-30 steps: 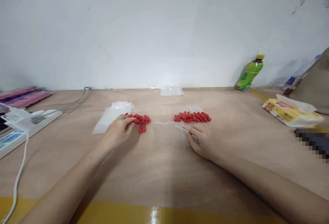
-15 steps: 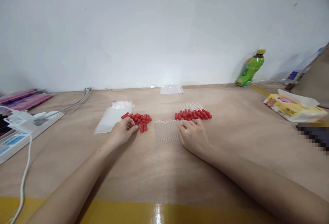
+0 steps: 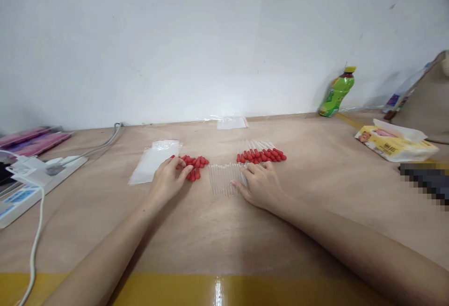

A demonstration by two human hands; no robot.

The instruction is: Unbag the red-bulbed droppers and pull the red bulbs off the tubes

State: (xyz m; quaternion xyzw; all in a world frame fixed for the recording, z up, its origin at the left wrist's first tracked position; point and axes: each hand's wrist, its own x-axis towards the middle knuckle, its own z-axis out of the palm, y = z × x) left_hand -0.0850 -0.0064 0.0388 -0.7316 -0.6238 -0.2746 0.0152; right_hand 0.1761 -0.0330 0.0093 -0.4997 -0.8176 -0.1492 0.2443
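My left hand is at the left edge of a loose pile of red rubber bulbs. Its fingers are bent over the bulbs and the thumb is held apart; no bulb shows clearly in its grasp. Clear thin tubes lie side by side in a row right of the pile. Over the row's right end rests my right hand, thumb spread left across the tubes and fingers bent near their upper ends. Just beyond it lie several droppers, red bulbs towards me and clear stems pointing away.
Clear plastic bags lie left of the bulbs, and another bag lies by the wall. A power strip with cables is at the left. On the right are a green bottle, a tissue pack and a blurred dark object.
My left hand has shifted slightly, its fingers further over the bulbs. My right thumb has stretched out leftward across the tubes. The whole view has shifted a little.
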